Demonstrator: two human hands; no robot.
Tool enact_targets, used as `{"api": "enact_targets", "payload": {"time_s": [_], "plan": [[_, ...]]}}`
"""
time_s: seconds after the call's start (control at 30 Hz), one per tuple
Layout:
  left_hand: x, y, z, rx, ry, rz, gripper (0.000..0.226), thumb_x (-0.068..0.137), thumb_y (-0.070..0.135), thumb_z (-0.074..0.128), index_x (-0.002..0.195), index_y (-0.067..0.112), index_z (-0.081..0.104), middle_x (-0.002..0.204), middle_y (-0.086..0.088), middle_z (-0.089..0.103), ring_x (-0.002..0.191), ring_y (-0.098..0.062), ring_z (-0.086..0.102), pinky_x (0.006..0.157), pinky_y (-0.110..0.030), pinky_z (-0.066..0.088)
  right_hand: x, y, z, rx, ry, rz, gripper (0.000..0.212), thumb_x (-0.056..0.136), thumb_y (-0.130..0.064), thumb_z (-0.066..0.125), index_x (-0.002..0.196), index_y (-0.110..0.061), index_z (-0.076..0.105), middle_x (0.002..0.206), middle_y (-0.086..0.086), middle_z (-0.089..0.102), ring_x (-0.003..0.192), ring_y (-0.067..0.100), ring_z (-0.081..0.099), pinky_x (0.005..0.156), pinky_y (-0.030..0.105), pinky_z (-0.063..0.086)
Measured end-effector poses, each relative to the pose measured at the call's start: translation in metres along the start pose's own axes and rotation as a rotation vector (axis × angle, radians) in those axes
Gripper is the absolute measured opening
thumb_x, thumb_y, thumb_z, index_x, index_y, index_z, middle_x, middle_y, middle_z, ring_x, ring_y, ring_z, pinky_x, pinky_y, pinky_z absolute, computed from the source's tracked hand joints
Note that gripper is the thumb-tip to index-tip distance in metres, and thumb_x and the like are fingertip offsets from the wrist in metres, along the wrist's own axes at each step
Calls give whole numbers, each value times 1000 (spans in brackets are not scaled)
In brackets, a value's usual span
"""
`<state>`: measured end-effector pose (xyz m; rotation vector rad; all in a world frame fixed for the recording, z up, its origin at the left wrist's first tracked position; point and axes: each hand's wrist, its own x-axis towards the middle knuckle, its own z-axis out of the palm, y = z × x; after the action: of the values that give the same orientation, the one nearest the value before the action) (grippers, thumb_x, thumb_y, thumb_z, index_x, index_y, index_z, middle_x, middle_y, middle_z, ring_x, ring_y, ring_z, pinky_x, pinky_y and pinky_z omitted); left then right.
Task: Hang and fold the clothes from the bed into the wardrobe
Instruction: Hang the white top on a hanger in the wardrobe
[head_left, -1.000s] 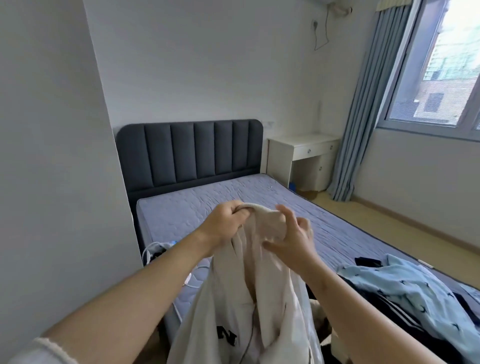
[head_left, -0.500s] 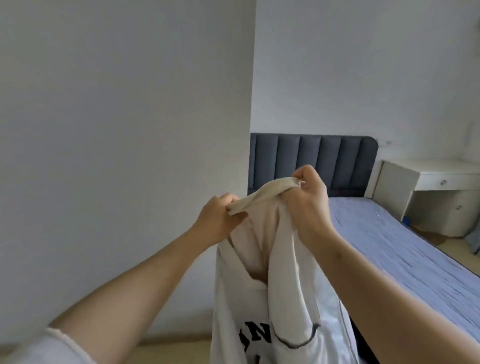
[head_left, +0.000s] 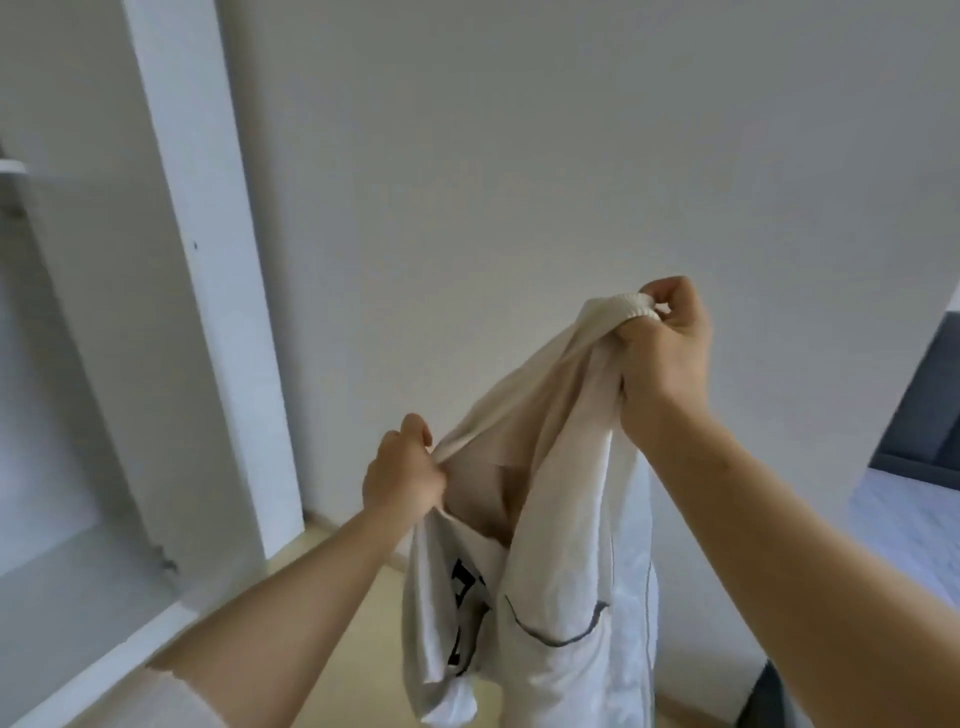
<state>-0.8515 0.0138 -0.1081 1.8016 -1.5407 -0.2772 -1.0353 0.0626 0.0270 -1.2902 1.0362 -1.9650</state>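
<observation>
A white jacket (head_left: 566, 587) with black lettering and a ribbed cream collar hangs in front of me, held up by its neckline. My left hand (head_left: 402, 475) grips one side of the collar, low and to the left. My right hand (head_left: 662, 345) grips the other side higher up, so the collar stretches taut between them. The open white wardrobe (head_left: 93, 525) stands at the left, its inside shelf and side panel showing.
A plain white wall (head_left: 519, 182) fills the middle. The dark headboard (head_left: 924, 405) and a strip of the blue mattress (head_left: 914, 525) show at the right edge. Pale wooden floor (head_left: 332, 654) lies below the jacket.
My view has swung left from the bed to the wall and wardrobe. Both hands keep hold of the jacket collar; the right hand has risen and the collar is pulled wider.
</observation>
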Motion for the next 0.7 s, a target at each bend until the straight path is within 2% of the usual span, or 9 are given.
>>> {"api": "enact_targets", "payload": {"time_s": [0.1,0.17,0.23,0.33,0.4,0.47,0.57,0.63,0.7], "plan": [[0,-77,-45,107,18,-103,13,84,11,49,81,20,40,71,0,50,57,-14,46,45,-25,29,-15,10,58,111,-2,42,34,74,11,39,66,-22,40,44,-15,41,37,-1,37,39,11,30],[2,-119,-77,103,-1,-190,17,91,21,43,74,21,40,69,-2,52,60,-19,49,49,-26,32,-23,17,97,165,-31,67,34,76,11,39,66,-21,39,46,-13,42,38,0,38,40,12,31],[10,-153,-113,27,-3,-268,21,96,27,39,78,18,46,74,-5,55,67,-24,52,56,-28,36,-31,25,139,185,-75,93,34,78,10,40,67,-22,39,54,-6,42,40,0,39,40,12,32],[20,-197,-165,-127,187,-373,21,97,24,39,86,12,52,75,-6,55,69,-25,53,62,-29,41,-45,40,209,172,-165,138,31,80,7,41,69,-22,38,61,-3,41,46,3,39,39,11,32],[20,-224,-197,46,311,-378,22,98,26,38,86,15,53,72,-1,53,67,-21,50,58,-27,39,-54,52,255,174,-201,180,30,82,5,41,70,-23,37,64,-3,40,49,3,37,37,10,31],[17,-250,-227,379,380,-357,25,99,28,36,90,16,56,73,0,53,63,-19,47,53,-25,35,-60,65,298,197,-213,233,29,82,3,39,72,-23,36,68,-3,41,53,5,38,37,10,33],[20,-291,-270,623,440,-412,21,99,24,37,101,17,57,83,-4,63,63,-20,49,54,-25,35,-70,89,360,225,-276,286,30,81,4,39,72,-24,38,71,-3,44,59,8,41,49,19,38],[29,-320,-299,565,520,-498,23,98,22,38,96,13,59,86,-10,64,68,-24,51,60,-28,36,-79,109,401,228,-363,293,30,81,3,41,72,-25,41,71,-4,47,60,9,44,51,20,38],[42,-344,-326,375,625,-583,28,97,18,38,90,7,62,85,-10,62,74,-24,53,64,-28,35,-91,131,443,224,-469,293,30,82,2,43,72,-26,46,72,-5,50,61,8,46,52,19,39]]}}
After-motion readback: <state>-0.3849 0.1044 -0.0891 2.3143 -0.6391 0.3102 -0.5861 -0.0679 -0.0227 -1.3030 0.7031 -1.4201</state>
